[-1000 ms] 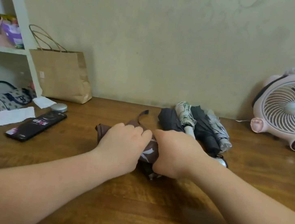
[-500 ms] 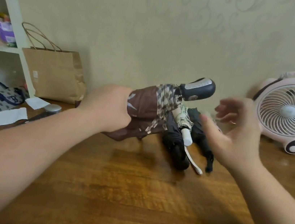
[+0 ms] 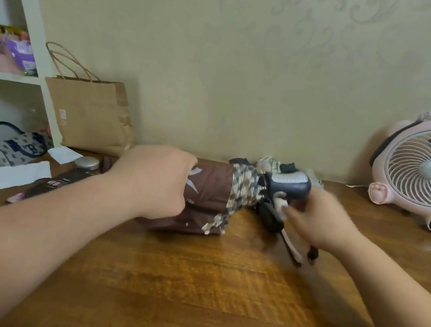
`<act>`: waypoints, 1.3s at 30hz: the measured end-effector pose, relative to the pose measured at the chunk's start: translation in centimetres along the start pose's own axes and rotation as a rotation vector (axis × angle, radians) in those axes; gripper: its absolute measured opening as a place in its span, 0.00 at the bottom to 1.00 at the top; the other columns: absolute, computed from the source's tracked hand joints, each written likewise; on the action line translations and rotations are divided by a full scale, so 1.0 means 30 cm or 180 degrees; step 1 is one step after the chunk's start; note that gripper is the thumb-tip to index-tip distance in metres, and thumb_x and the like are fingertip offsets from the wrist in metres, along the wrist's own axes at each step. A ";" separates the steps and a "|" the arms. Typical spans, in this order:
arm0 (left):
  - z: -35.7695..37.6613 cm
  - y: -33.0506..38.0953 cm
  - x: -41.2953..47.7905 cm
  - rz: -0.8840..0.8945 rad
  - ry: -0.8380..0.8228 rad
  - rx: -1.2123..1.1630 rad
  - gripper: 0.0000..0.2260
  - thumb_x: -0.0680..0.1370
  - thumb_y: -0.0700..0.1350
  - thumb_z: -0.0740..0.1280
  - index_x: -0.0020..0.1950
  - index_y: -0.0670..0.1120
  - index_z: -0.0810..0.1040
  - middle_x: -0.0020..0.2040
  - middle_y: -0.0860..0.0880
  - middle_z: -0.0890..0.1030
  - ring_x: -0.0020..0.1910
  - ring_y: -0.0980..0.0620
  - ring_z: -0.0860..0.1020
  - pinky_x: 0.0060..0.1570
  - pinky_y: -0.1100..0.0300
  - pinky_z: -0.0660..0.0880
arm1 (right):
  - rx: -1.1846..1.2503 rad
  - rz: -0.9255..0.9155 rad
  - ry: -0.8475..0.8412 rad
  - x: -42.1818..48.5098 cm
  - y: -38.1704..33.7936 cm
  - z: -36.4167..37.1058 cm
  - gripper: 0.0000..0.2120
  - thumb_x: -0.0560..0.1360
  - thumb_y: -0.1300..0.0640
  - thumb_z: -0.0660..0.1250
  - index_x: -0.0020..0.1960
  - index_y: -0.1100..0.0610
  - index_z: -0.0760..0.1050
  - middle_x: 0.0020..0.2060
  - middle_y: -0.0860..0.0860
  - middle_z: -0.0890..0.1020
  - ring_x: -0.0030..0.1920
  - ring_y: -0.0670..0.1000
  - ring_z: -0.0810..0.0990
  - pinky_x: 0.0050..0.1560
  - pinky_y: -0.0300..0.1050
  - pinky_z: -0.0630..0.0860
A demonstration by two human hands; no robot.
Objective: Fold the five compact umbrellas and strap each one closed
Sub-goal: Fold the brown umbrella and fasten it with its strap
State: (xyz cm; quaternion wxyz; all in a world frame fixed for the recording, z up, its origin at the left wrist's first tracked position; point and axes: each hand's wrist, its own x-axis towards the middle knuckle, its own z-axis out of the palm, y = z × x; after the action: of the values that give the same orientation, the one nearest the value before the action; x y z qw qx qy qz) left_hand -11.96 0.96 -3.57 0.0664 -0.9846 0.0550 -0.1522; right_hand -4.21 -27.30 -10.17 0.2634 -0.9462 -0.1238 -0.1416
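Wooden table [image 3: 217, 302] — left grip [image 3: 151, 179] clasps brown umbrella [image 3: 211, 185], hiding folded umbrellas [image 3: 269, 161]; right grip [image 3: 320, 219] unclear.

Bare tabletop [image 3: 203, 300] is stretching across the near half, leaving free passage there. The brown umbrella [image 3: 211, 187], gripped by the left hand [image 3: 156, 180] with the right hand [image 3: 320, 219] at its handle, is barring the middle. Folded umbrellas [image 3: 267, 162] are crowding the strip behind; a fan [image 3: 427, 168] is closing the right, a paper bag [image 3: 88, 115] and 2 white papers [image 3: 23, 175] the left.
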 end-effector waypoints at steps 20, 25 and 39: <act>0.124 0.142 -0.055 0.0494 -0.0588 0.0312 0.22 0.75 0.55 0.73 0.65 0.54 0.71 0.50 0.53 0.76 0.46 0.51 0.75 0.42 0.55 0.75 | -0.0736 -0.0714 -0.2346 -0.049 -0.351 0.020 0.17 0.65 0.48 0.80 0.46 0.58 0.82 0.42 0.56 0.85 0.37 0.53 0.82 0.37 0.48 0.79; 0.081 0.143 -0.015 0.0373 -0.1238 -0.0258 0.11 0.74 0.52 0.72 0.50 0.46 0.77 0.40 0.52 0.77 0.37 0.52 0.76 0.33 0.60 0.72 | -0.1834 -0.1057 -0.1549 -0.064 -0.403 0.013 0.16 0.65 0.39 0.76 0.46 0.47 0.77 0.39 0.46 0.81 0.39 0.50 0.81 0.37 0.48 0.80; 0.019 0.140 0.000 0.0935 -0.1624 0.0016 0.13 0.70 0.52 0.76 0.46 0.49 0.76 0.41 0.50 0.80 0.36 0.50 0.77 0.30 0.58 0.70 | -0.0752 -0.0691 -0.2786 -0.026 -0.385 -0.028 0.15 0.64 0.47 0.81 0.46 0.52 0.85 0.39 0.48 0.87 0.39 0.47 0.85 0.43 0.41 0.82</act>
State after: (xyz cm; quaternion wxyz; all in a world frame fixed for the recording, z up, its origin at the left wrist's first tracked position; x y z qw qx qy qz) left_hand -12.15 -3.10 -4.73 0.1018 -0.9724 0.1780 0.1114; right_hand -8.67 -18.28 -4.38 0.0605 -0.9220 -0.3047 0.2312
